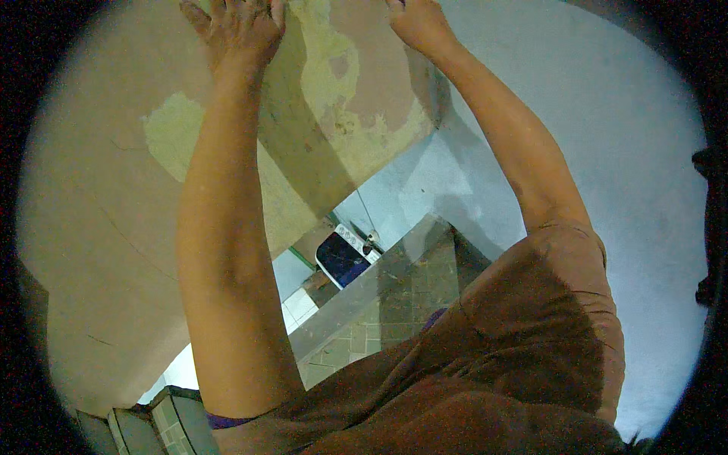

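Both my arms reach up and away toward a large flat panel (334,129) with patchy tan, yellow and pinkish worn paint. My left hand (239,30) rests on the panel near the top edge of the picture, fingers spread against its surface. My right hand (417,21) touches the panel's upper right part, its fingertips cut off by the picture's edge. Whether either hand grips an edge of the panel is hidden. My brown sleeve (531,341) fills the lower right.
A pale blue-white wall (607,114) lies to the right. Below the panel, a tiled ledge (387,296) runs diagonally, with a dark blue and white box-like object (345,258) beside it. Grey tiles (174,417) show at the lower left.
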`<move>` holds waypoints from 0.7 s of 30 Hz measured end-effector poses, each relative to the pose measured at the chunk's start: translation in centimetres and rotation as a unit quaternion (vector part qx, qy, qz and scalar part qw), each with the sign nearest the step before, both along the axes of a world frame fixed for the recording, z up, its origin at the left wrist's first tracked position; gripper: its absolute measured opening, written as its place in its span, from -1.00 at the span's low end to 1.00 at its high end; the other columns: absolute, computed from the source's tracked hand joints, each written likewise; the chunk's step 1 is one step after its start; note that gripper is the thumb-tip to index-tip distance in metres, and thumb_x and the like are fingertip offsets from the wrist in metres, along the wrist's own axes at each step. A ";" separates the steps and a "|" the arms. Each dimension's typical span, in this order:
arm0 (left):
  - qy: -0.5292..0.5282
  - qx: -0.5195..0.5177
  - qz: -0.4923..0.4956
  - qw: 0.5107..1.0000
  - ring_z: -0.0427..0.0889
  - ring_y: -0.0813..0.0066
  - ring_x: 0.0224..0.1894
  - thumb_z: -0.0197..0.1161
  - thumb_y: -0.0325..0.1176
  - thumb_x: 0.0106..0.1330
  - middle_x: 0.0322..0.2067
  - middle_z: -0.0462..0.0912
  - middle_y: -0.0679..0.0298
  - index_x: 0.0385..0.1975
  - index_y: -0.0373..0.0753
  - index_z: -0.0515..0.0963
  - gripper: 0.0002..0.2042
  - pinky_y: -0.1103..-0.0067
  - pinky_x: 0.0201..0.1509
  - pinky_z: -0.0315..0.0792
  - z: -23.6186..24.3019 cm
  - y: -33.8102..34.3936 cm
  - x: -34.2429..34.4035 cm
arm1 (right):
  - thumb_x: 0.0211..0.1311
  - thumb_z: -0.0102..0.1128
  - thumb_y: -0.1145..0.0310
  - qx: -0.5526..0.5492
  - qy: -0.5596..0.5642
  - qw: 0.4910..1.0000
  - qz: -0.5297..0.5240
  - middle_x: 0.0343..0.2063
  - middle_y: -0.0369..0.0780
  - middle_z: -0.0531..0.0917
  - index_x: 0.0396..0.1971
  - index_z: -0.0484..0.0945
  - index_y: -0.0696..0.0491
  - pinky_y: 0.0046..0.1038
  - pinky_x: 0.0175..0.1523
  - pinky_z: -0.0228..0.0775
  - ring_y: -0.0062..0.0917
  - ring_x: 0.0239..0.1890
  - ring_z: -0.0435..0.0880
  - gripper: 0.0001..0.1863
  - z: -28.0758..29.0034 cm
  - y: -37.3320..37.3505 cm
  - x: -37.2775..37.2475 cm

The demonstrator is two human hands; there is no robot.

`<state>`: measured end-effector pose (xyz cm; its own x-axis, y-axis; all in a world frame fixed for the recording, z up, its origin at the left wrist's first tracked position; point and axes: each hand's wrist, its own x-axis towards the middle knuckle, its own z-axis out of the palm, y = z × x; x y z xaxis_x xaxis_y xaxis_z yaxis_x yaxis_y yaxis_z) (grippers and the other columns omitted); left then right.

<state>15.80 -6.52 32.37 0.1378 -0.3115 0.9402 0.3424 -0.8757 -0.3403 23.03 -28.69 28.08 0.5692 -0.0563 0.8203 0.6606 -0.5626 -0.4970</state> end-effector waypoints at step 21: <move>0.004 -0.008 -0.002 1.000 -0.13 0.14 0.43 -0.06 -0.05 0.33 0.38 -0.02 0.12 0.34 -0.13 0.08 -0.39 0.09 0.44 -0.40 0.3 -0.5 0.4 | 0.23 -0.10 0.32 -0.002 -0.004 1.000 -0.031 -0.06 0.08 0.56 0.01 0.47 0.20 -0.26 0.09 0.35 -0.07 0.01 0.53 -0.60 1.0 -2.6 1.8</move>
<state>16.21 -7.06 32.68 0.1432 -0.2966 0.9442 0.3358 -0.8829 -0.3283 24.83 -31.28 29.10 0.5574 -0.0874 0.8256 0.6290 -0.6046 -0.4887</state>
